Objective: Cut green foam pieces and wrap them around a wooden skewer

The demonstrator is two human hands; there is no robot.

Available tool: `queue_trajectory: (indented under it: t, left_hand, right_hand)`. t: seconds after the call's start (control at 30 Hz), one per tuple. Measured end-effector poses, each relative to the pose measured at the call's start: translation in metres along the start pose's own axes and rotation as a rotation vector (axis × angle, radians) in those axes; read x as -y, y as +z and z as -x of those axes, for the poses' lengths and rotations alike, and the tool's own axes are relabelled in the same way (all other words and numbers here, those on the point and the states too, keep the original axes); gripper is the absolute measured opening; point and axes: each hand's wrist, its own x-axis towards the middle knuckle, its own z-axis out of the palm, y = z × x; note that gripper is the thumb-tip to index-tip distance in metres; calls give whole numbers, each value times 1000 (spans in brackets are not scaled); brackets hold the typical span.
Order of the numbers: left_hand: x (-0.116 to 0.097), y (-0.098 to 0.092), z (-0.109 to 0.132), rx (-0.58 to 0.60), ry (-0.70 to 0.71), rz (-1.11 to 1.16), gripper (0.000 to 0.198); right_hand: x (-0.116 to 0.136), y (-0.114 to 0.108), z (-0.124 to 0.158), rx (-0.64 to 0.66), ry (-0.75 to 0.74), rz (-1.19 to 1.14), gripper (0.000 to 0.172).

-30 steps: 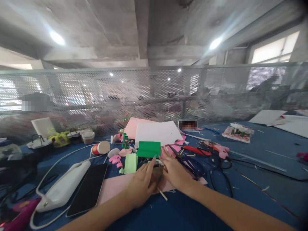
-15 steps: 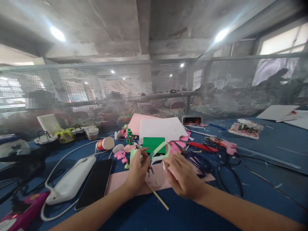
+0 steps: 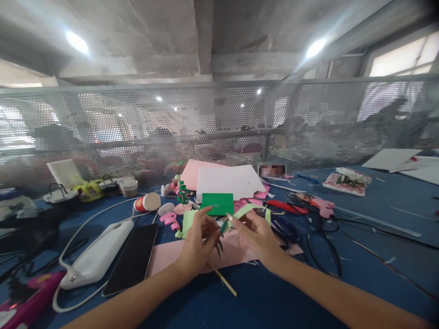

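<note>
My left hand [image 3: 197,240] is closed around a thin wooden stick [image 3: 225,282], whose lower end points down to the right. Narrow dark-green strips [image 3: 219,247] hang below its fingers, and a teal-green tip [image 3: 223,227] shows between the hands. My right hand [image 3: 259,237] pinches a pale green paper strip [image 3: 247,208] close to that tip; the strip arches over the fingers to the right. Whether the strip touches the stick is hidden by the fingers. Under both hands lies a pink paper sheet [image 3: 166,256], with a green card [image 3: 216,199] just behind.
A black phone [image 3: 132,260] and a white power bank [image 3: 99,256] lie left. Dark-handled scissors [image 3: 284,228], a red cutter [image 3: 286,207] and a pink glue gun [image 3: 325,206] sit right. White paper [image 3: 228,180] and a perforated screen [image 3: 212,119] stand behind.
My right hand has moved in toward the left, bringing the strip's end to the teal-green tip. The strip's loop now lies farther right, over the right fingers. The left index finger has stretched out.
</note>
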Motion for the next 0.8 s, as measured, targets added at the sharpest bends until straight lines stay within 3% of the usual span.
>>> queue_trajectory:
  t: [0.07, 0.2, 0.27, 0.47, 0.57, 0.8]
  left_hand:
    - [1, 0, 2, 48, 39, 3, 38]
    - [0, -5, 7, 273, 90, 20, 25]
    - [-2, -8, 8, 340, 101, 12, 28]
    - [-7, -9, 2, 368, 164, -205, 37]
    - [-8, -6, 1, 378, 195, -166, 40]
    - [0, -5, -3, 277, 342, -193, 13]
  right_hand:
    - [-7, 2, -2, -29, 57, -60, 29]
    - [-24, 2, -4, -72, 135, -189, 34]
    - [-28, 2, -5, -85, 234, -271, 35]
    - [-25, -2, -10, -108, 389, -529, 38]
    - [-22, -3, -11, -47, 431, -531, 37]
    - [-21, -3, -9, 91, 404, -507, 33]
